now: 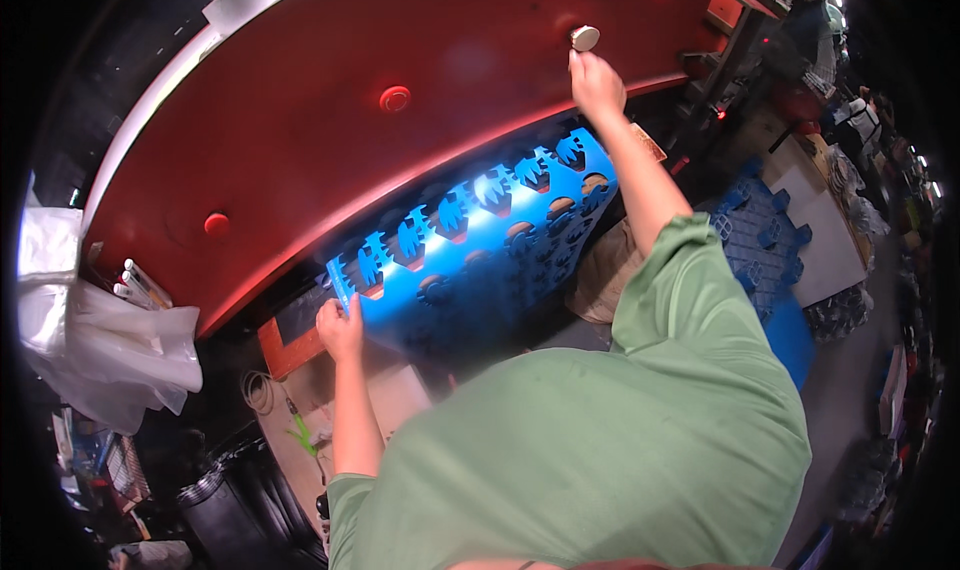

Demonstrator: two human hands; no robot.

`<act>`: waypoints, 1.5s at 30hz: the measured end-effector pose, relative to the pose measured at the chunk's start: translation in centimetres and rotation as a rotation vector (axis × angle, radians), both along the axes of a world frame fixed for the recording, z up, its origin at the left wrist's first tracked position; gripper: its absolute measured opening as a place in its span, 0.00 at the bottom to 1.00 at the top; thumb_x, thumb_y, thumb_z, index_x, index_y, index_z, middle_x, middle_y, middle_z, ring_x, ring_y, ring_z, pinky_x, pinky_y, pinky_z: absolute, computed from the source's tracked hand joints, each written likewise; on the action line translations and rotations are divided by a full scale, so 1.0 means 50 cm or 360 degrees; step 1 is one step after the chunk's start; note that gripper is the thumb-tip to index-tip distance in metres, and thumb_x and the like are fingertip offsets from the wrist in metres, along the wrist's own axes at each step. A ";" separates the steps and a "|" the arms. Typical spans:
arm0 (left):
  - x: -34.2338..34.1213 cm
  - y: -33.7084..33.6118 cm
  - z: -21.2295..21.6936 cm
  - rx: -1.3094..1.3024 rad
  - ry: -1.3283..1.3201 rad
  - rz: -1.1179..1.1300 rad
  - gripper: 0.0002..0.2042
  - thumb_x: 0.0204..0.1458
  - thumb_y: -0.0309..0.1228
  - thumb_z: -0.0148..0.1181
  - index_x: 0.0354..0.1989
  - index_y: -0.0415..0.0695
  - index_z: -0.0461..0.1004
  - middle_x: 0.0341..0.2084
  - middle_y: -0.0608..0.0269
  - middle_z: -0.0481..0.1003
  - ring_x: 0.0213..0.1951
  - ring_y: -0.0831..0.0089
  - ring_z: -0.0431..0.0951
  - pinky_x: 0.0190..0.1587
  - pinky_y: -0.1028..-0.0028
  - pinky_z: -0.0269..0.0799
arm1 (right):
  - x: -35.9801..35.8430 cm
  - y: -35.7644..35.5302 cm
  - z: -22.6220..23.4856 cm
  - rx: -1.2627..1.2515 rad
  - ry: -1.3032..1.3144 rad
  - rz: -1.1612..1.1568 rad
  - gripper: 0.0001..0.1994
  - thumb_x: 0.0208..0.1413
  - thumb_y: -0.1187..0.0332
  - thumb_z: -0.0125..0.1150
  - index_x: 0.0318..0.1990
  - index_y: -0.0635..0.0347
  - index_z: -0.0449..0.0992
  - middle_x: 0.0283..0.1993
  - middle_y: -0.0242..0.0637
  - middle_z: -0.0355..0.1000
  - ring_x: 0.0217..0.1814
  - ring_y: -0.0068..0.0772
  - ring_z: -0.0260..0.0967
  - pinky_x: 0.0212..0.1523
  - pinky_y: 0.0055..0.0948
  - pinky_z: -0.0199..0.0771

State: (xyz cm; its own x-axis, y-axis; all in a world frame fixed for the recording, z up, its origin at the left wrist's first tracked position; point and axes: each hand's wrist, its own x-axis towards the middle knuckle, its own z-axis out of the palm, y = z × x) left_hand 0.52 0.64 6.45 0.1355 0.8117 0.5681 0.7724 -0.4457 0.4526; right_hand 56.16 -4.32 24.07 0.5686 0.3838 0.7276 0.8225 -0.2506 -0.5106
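My left hand [340,328] pinches the left end of a blue die-cut sheet [425,310]. Rows of cut-out shapes run along this sheet, which lies at the red machine's lower edge and hangs toward me. My right hand [598,85] is raised, its fingers closed at the base of a round cream-coloured knob [586,38] in front of the red panel [480,50]. Whether that knob is fixed to the panel cannot be seen.
Two red push buttons [395,99] [216,224] sit on the panel. At left hang clear plastic bags [140,340], beside white markers [145,282]. Blue cut pieces [765,235] are stacked at right. A coiled cable [260,392] and green tool [301,434] lie lower left.
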 end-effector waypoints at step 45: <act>0.011 -0.127 -0.036 0.0167 0.0190 -0.0034 0.16 0.47 0.39 0.67 0.37 0.40 0.75 0.35 0.52 0.75 0.38 0.51 0.75 0.40 0.57 0.71 | -0.309 -0.238 -0.412 -0.0700 0.0425 0.0553 0.18 0.53 0.58 0.65 0.44 0.61 0.77 0.43 0.44 0.74 0.49 0.47 0.71 0.52 0.40 0.70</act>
State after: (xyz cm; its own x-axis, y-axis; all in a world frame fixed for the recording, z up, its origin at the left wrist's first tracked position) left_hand 1.08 -5.70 4.67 0.2238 0.7452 0.6282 0.8079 -0.5024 0.3081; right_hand 40.73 -16.24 3.49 0.4973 0.8106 0.3091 0.7517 -0.2248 -0.6200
